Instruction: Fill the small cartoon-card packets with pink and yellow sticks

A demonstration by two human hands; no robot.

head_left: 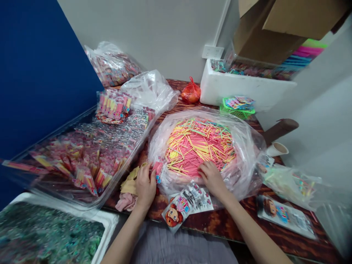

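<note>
My left hand [145, 185] is closed at the near left edge of a big clear plastic bag [249, 161]. At its fingertips is a small printed packet of pink sticks [158, 169]. The big bag lies open, heaped with thin pink, yellow and green sticks [196, 145]. My right hand [212, 178] reaches over the bag's near rim, its fingers bent and pressed into the sticks; the fingertips are partly hidden. Between my hands, flat printed pouches [187, 207] with a cartoon face lie at the table edge. Crumpled yellow and pink cloth [129, 189] sits beside my left hand.
At left, a clear tray [110, 196] holds many filled packets. Below it stands a white foam box [110, 223]. Behind are a red bag [191, 91], a green basket [239, 112] and another foam box [242, 86]. A paper cup [277, 148] and printed pouch [286, 216] are right.
</note>
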